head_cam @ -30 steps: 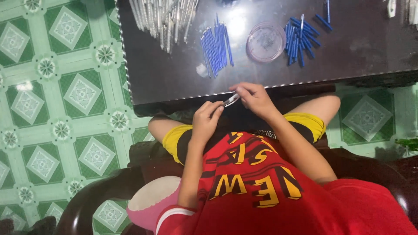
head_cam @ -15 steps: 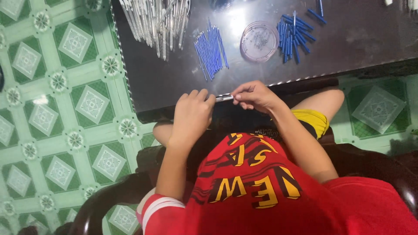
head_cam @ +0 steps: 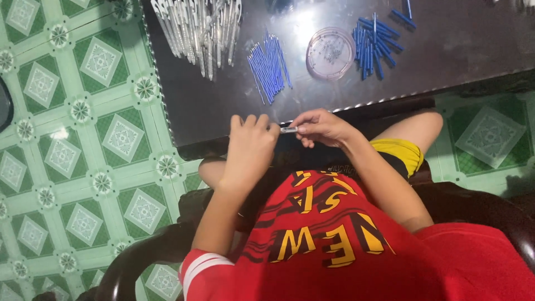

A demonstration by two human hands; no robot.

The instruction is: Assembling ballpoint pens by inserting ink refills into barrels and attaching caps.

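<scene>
A small clear pen barrel (head_cam: pixel 289 129) lies level, end to end between the two hands at the near edge of the dark worktop (head_cam: pixel 223 106), both ends pinched, only its short middle showing.

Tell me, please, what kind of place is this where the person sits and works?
Probably a home used for small assembly work. The floor has green patterned tiles, the person sits in a dark armchair, and the dark table holds clear pen barrels, blue refills and a round dish.
</scene>
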